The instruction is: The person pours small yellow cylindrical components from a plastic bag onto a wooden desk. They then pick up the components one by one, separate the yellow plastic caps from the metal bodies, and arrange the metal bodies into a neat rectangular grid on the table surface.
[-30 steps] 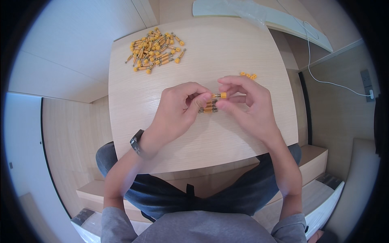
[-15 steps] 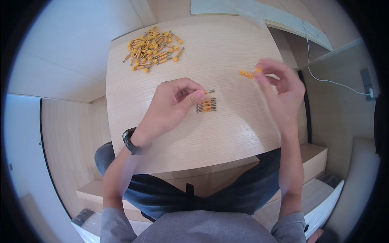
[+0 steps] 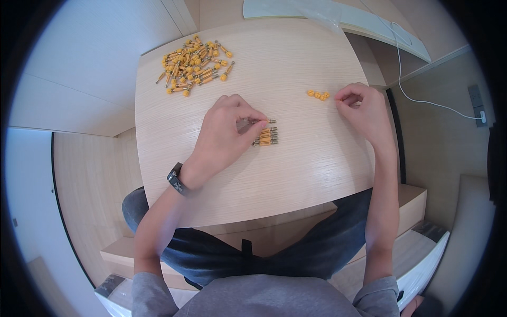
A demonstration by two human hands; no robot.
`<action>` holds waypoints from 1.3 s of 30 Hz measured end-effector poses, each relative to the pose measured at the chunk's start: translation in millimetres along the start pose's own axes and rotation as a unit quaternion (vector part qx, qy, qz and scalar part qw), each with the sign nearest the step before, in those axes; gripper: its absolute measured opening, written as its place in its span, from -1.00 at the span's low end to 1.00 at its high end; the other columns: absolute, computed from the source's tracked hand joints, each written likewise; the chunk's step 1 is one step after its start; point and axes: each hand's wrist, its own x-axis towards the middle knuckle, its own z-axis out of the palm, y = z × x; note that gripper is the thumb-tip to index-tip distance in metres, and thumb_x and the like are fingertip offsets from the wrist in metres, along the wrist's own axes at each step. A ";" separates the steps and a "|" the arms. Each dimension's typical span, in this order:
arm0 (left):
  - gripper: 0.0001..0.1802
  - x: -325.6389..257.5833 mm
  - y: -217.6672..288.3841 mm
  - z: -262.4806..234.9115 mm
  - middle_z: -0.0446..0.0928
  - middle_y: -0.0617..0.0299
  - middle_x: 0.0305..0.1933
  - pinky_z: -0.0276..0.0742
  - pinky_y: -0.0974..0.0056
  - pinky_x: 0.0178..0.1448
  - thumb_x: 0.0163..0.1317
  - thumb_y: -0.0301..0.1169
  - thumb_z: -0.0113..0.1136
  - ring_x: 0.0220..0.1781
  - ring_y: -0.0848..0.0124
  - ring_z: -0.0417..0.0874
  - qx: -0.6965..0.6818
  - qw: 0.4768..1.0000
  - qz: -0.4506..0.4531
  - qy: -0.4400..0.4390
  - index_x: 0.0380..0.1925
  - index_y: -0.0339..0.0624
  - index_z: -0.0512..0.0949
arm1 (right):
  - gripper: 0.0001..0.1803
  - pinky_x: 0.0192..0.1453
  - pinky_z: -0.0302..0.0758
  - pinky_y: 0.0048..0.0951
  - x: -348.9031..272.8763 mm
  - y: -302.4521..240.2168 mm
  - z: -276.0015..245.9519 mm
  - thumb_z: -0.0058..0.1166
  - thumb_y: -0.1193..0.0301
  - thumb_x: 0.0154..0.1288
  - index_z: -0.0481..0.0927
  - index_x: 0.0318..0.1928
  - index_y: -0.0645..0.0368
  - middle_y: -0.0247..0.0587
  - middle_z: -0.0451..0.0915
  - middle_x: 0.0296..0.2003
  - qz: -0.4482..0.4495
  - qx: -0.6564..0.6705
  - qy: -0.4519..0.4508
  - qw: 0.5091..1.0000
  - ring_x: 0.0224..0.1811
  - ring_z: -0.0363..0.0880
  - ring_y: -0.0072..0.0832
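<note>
My left hand [image 3: 228,129] is closed in a pinch on a small metal furniture connector bolt [image 3: 272,121], most of it hidden by the fingers. Right below its fingertips, several orange-and-metal connector bolts [image 3: 265,136] lie side by side in a neat stack on the table. To the right, my right hand [image 3: 362,108] hovers with thumb and fingertips together and nothing visible between them. Just left of those fingertips lies a short row of small yellow plastic caps [image 3: 318,95].
A loose heap of connector bolts with yellow caps [image 3: 193,66] covers the far left of the wooden table [image 3: 296,174]. Clear plastic film [image 3: 322,13] lies past the far edge. A white cable [image 3: 404,79] runs to a wall socket [image 3: 480,113] at right.
My right hand has let go of a yellow cap at the right end of the row and drawn slightly away. The left hand keeps its pinch near the stacked bolts.
</note>
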 end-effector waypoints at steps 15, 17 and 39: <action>-0.89 -2.7 2.9 1.0 0.68 0.16 -0.21 0.72 0.21 -0.04 0.37 -0.44 0.48 -0.07 0.28 0.66 -0.038 0.999 -0.017 0.002 -0.19 -0.18 0.89 | -0.69 -0.04 0.68 -0.45 -3.4 -11.9 9.2 0.48 0.56 0.23 0.83 0.00 0.30 -0.18 0.79 -0.23 -0.018 0.056 0.011 0.998 -0.25 0.70 -0.51; -0.89 -1.9 3.6 1.1 0.68 0.15 -0.21 0.74 0.22 -0.05 0.37 -0.44 0.47 -0.07 0.29 0.66 -0.041 0.999 -0.023 -0.003 -0.19 -0.19 0.89 | -0.65 -0.06 0.66 -0.45 -2.3 -12.5 10.6 0.53 0.53 0.22 0.84 0.03 0.29 -0.18 0.78 -0.22 -0.028 0.053 0.001 0.998 -0.27 0.66 -0.51; -0.89 -5.1 -0.4 -1.6 0.68 0.13 -0.19 0.79 0.25 -0.04 0.38 -0.47 0.46 -0.09 0.31 0.70 -0.035 0.999 -0.009 -0.009 -0.18 -0.22 0.88 | -0.73 -0.07 0.67 -0.42 0.3 -10.5 17.5 0.52 0.53 0.25 0.86 -0.03 0.29 -0.16 0.79 -0.22 -0.044 0.023 0.006 0.999 -0.26 0.68 -0.47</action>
